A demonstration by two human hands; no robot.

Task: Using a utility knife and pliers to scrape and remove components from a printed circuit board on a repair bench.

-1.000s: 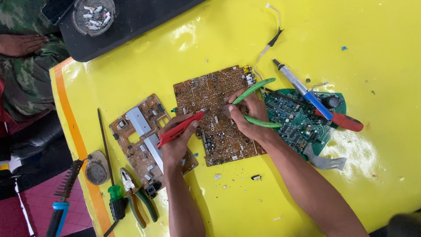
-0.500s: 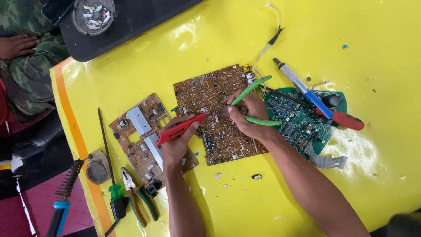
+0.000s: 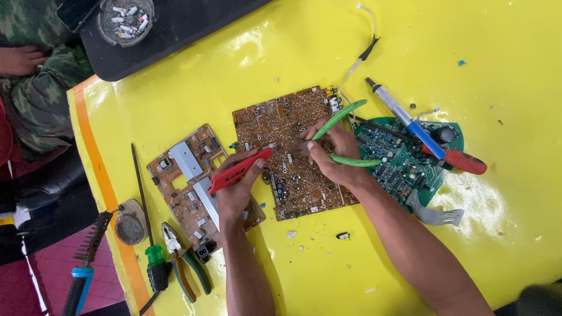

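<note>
Right now the left hand (image 3: 237,190) grips a red-handled soldering iron (image 3: 239,171), tip on the brown circuit board (image 3: 290,152) mid yellow tabletop (image 3: 234,76); right hand (image 3: 333,155) squeezes green-handled pliers (image 3: 342,134) on a part. Risk: iron slips w/ the pull, scorching fingers or lifting a pad.

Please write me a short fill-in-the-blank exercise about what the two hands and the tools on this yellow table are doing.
1. The left hand holds a tool with a ____ handle, its tip on the brown circuit board.
2. The right hand grips pliers with ____ handles.
3. The blue and red soldering iron lies across a ____ circuit board.
4. The screwdriver near the table edge has a green and ____ handle.

Missing words: red; green; green; black
</note>
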